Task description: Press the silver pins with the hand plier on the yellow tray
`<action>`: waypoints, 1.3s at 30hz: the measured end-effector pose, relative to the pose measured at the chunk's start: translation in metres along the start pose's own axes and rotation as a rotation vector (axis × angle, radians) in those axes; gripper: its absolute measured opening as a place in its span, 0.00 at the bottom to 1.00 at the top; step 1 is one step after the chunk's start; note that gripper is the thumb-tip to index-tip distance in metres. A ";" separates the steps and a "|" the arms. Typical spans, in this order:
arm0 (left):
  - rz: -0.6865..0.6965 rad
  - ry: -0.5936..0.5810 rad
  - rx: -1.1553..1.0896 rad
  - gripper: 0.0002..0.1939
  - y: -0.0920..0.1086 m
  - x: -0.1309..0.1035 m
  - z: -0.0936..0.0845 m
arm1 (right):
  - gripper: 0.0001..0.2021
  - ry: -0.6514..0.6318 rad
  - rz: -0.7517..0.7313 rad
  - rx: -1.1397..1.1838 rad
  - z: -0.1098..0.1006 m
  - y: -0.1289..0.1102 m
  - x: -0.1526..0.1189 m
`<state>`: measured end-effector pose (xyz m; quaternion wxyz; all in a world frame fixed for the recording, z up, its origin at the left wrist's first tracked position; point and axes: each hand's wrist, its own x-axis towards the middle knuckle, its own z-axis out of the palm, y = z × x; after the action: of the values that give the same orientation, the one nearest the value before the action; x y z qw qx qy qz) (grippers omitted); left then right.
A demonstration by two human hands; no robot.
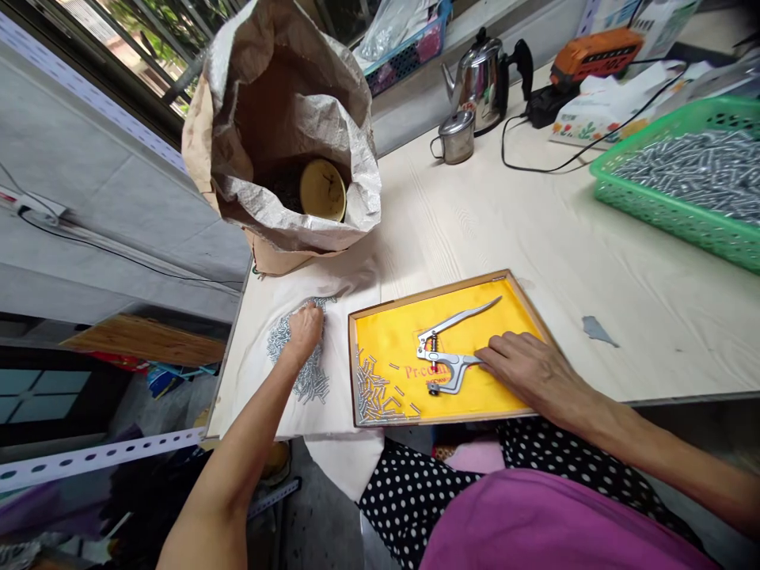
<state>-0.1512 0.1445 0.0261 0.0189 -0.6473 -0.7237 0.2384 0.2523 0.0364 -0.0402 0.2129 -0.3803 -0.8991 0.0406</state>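
My left hand (305,332) is closed at the pile of small metal pins (312,380) on a white cloth (243,388); its fingertips and anything between them are hidden. My right hand (531,370) is wrapped round the lower handle of silver hand pliers (454,372), whose upper handle is spread wide. The pliers lie over a yellow-bottomed tray (385,307) with a brown rim. Loose metal pieces (377,396) are scattered in the tray's near left corner.
A big open paper sack (285,237) with a yellow bowl (322,190) inside stands behind the cloth. Farther back are a steel kettle (484,83), a lidded cup (457,138) and an orange battery (597,59). A green basket (670,214) of metal pieces sits at right.
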 end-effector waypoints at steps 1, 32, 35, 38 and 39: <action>0.005 0.012 0.011 0.20 0.000 -0.001 0.000 | 0.07 -0.001 0.004 -0.004 0.000 0.000 0.000; -0.013 -0.311 -1.555 0.23 0.145 -0.138 -0.007 | 0.08 -0.046 0.056 -0.136 -0.002 -0.001 0.006; -0.053 -0.347 -1.579 0.26 0.150 -0.139 -0.007 | 0.08 -0.039 0.057 -0.143 -0.002 -0.002 0.006; -0.093 -0.361 -1.572 0.28 0.155 -0.140 -0.006 | 0.08 -0.041 0.061 -0.133 -0.002 -0.002 0.006; -0.101 -0.357 -1.561 0.28 0.156 -0.140 -0.005 | 0.08 -0.045 0.063 -0.129 -0.002 -0.001 0.006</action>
<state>0.0180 0.0208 0.0124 -0.5446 -0.3923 -0.7021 -0.2378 0.2486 0.0394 -0.0358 0.1660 -0.4203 -0.8920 -0.0022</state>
